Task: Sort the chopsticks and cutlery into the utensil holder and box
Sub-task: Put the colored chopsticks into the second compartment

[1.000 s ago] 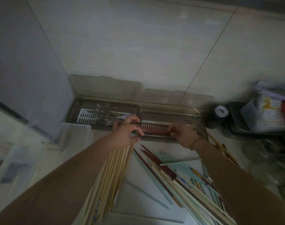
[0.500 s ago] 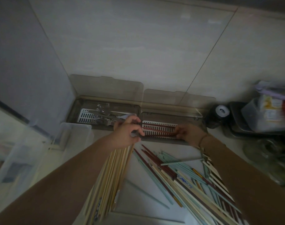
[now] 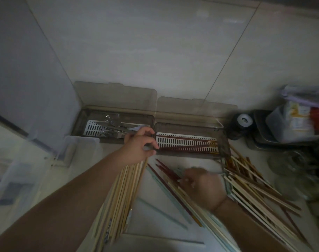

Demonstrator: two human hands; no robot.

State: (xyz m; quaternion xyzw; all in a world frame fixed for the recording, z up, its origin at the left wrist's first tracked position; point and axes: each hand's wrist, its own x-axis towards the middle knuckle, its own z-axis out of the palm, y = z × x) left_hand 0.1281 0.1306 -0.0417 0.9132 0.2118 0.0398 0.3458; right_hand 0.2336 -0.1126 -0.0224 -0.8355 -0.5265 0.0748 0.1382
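- My left hand (image 3: 139, 148) sits at the left end of the right-hand tray (image 3: 225, 140), fingers curled; it seems to pinch the ends of the dark red chopsticks (image 3: 187, 145) lying there, though the contact is too dim to be sure.
- Those red chopsticks lie lengthwise in the tray, running left to right over its white slotted insert; I count roughly four, two of them crossing.
- My right hand (image 3: 203, 186) is down on the loose pile of chopsticks (image 3: 255, 188) on the bench (image 3: 155, 206); it is blurred, fingers bent over the sticks, and I cannot tell whether it grips one.
- That pile fans from near the tray toward the lower right, mixing pale, pale green and red sticks, too many to count.
- A bundle of pale wooden chopsticks (image 3: 122, 197) lies under my left forearm, pointing toward the trays.
- The left-hand tray (image 3: 78, 122) holds metal cutlery (image 3: 113, 124), jumbled.
- Both trays' lids stand open against the wall.
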